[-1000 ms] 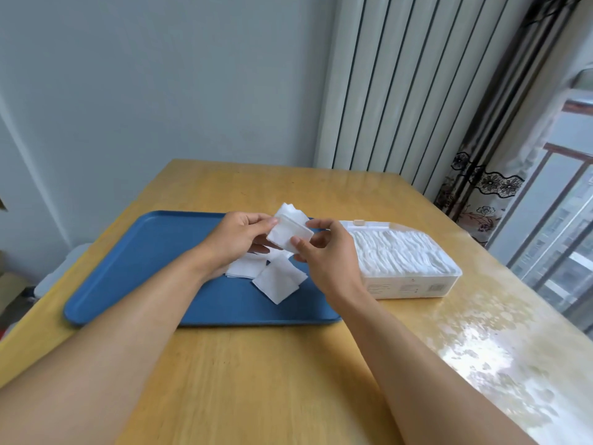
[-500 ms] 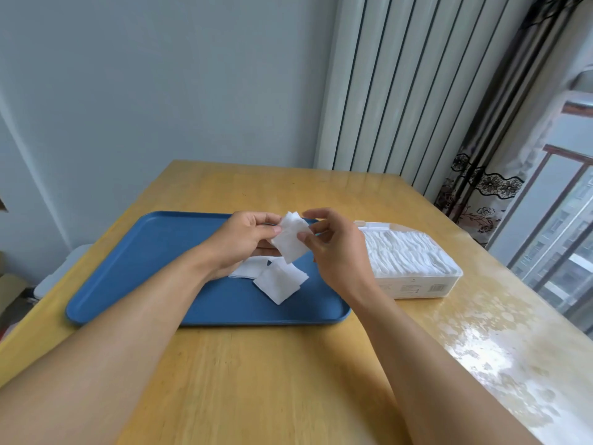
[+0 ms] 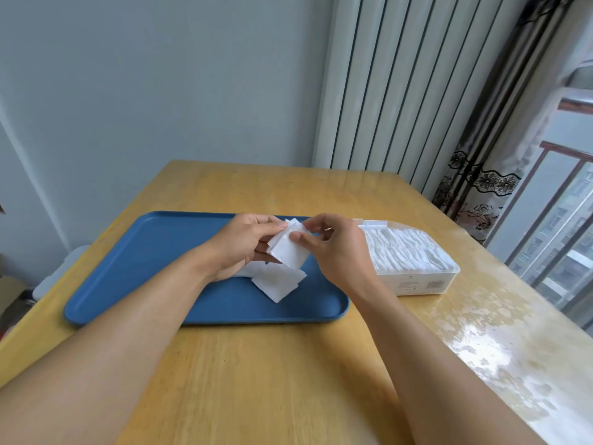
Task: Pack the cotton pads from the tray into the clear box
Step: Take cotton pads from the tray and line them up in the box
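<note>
A small stack of white square cotton pads (image 3: 288, 248) hangs above the blue tray (image 3: 154, 252). My left hand (image 3: 244, 245) grips its left side, and my right hand (image 3: 333, 248) pinches its right edge between thumb and fingers. More loose pads (image 3: 278, 281) lie on the tray just below my hands, partly hidden by my left hand. The clear box (image 3: 414, 277) stands right of the tray, filled with a row of upright white pads.
The tray and box sit on a wooden table (image 3: 272, 364) whose right part is glossy with glare. A grey wall, a white radiator and a patterned curtain stand behind. A window is at the right.
The held stack of pads has turned and dropped slightly between my hands, now facing me more flatly. Both hands stay over the tray's right part.
</note>
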A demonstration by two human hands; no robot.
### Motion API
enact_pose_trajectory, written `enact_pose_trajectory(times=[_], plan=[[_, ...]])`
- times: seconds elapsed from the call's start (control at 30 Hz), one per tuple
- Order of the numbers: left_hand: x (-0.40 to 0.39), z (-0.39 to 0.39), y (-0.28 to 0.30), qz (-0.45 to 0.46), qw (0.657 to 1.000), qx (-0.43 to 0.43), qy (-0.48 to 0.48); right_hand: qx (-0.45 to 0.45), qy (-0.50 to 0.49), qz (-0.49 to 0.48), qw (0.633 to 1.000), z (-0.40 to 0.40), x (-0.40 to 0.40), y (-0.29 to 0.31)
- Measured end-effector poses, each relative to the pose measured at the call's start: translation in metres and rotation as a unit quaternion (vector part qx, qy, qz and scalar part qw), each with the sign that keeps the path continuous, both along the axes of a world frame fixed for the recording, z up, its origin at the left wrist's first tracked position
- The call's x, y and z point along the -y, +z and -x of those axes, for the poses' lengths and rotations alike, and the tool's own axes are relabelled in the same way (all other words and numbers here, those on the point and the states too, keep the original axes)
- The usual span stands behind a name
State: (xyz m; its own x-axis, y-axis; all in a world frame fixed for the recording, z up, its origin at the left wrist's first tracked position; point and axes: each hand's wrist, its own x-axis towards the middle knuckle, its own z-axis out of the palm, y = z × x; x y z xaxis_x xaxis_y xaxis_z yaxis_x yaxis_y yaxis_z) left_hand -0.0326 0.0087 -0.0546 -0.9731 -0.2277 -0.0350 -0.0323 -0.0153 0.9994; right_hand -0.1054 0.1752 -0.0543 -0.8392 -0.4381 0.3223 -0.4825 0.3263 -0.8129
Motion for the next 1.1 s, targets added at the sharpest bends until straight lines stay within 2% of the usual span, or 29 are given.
enact_pose_trajectory(times=[0.27,0.4,0.53,0.63,0.73,0.83,1.1], plan=[[-0.001,-0.001,0.006,-0.055,0.998,0.024,0.021,-0.015,-0.006,0.075,0.997,-0.006,0.001,-0.001],[-0.002,0.0,0.007,-0.067,0.996,0.026,0.051,0.021,0.007,0.072,0.997,-0.006,0.002,-0.001],[0.004,0.005,0.002,-0.075,0.986,0.019,0.148,-0.003,0.024,0.066,0.998,-0.007,0.002,0.002],[0.011,0.007,-0.003,-0.031,0.981,0.006,0.189,-0.01,0.076,0.054,0.996,-0.007,0.0,0.006],[0.009,0.005,-0.002,0.015,0.991,0.003,0.135,-0.019,0.112,0.014,0.993,-0.008,-0.001,0.007],[0.002,0.003,-0.001,0.031,0.997,0.006,0.075,-0.023,0.098,0.004,0.995,-0.005,0.0,0.005],[-0.002,0.0,0.001,-0.022,1.0,-0.007,0.015,-0.018,0.064,0.019,0.998,-0.002,-0.001,0.002]])
